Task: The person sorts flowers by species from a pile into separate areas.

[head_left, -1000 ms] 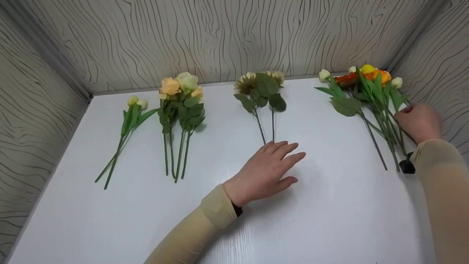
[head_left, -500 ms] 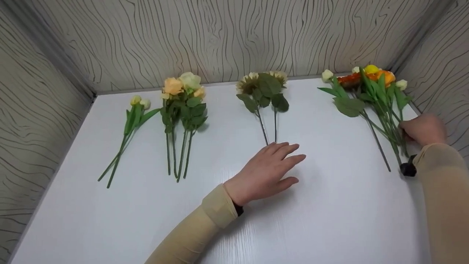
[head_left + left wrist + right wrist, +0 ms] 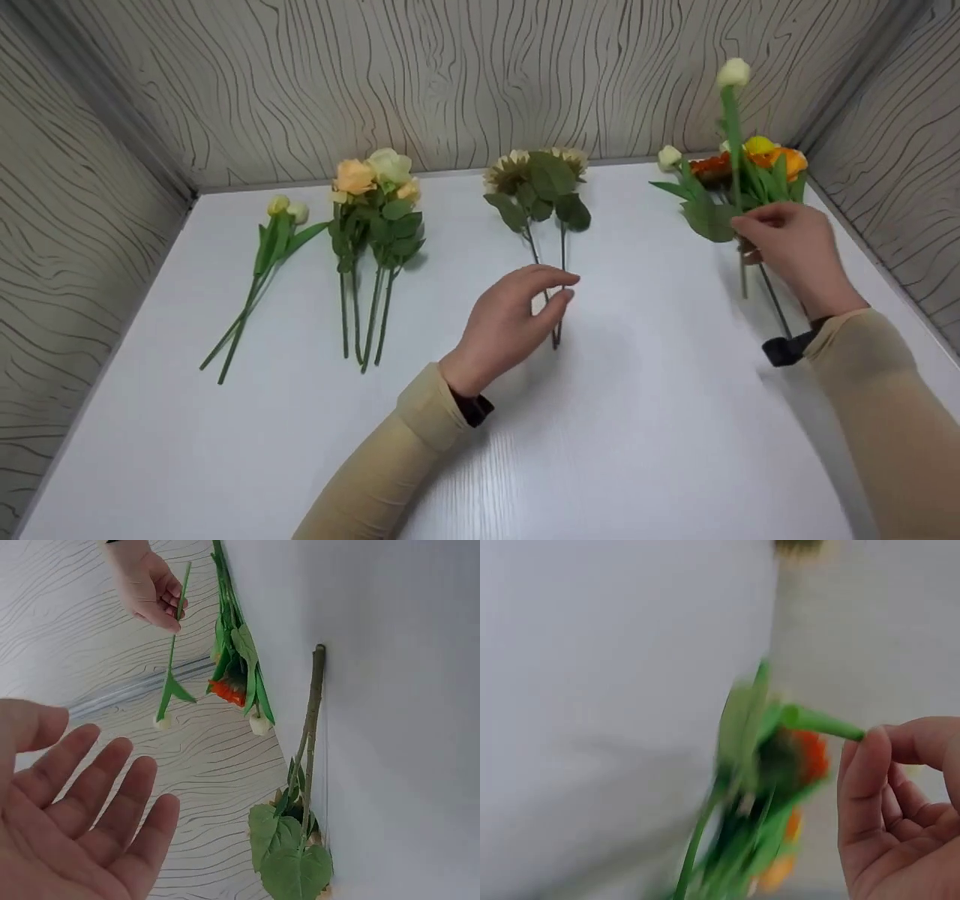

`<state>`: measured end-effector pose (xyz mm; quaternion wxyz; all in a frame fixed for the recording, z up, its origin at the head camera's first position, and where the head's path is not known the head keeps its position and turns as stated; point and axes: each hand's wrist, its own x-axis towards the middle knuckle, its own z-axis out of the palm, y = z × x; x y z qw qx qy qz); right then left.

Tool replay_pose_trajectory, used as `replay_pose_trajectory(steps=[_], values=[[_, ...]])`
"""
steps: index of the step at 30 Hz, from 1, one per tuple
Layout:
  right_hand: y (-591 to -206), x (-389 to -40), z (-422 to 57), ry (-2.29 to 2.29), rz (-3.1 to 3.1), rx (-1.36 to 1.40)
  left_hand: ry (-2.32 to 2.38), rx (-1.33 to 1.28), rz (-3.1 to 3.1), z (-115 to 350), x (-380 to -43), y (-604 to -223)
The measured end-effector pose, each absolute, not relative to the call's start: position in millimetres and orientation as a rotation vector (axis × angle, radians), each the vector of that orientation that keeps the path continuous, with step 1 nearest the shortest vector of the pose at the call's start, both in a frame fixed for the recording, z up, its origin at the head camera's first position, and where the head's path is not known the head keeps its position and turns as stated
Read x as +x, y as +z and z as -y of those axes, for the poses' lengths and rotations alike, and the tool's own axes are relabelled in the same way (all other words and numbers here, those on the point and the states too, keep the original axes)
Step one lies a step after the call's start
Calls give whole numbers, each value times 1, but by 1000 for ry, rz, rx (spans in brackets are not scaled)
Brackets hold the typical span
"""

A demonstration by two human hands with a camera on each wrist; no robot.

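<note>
In the head view my right hand (image 3: 799, 251) pinches the stem of a white tulip (image 3: 733, 73) between thumb and fingers, holding it raised in front of the mixed bunch on the right. The right wrist view shows the same pinch on the green stem (image 3: 825, 722), blurred. My left hand (image 3: 514, 322) hovers over the lower stems of two cream flowers (image 3: 510, 171) that lie face away in the middle. Its fingers are relaxed and hold nothing, as the left wrist view of my left hand (image 3: 90, 817) also shows.
The mixed bunch (image 3: 784, 166) of orange, yellow and white flowers lies at the right back. Peach and pale roses (image 3: 367, 176) lie left of centre, and two tulips (image 3: 281, 210) farther left. A wood-patterned wall (image 3: 450, 75) borders the white table (image 3: 285, 450).
My right hand has lifted a white tulip from the right bunch and moved left with it. My left hand has shifted slightly left and turned, its thumb and fingers closer together.
</note>
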<state>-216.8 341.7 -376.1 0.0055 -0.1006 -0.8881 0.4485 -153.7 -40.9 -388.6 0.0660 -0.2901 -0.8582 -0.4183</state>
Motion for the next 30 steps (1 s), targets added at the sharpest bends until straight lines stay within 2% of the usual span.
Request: replay_pose_trajectory(steps=[8,14,19,30], values=[[-372,-201,-216,1860,2686,158,-1799,-500,2432,64,-171,-380],[-381,-185,-158,2014,2642,403,-1944,-386,2353,73,-176,-377],[-391,-175,-138,2044,2644,493,-2036,-380,2349,71,-177,-380],[-404,-172,-128,2058,2762,628,-2215,-366,2174,72,-180,-381]])
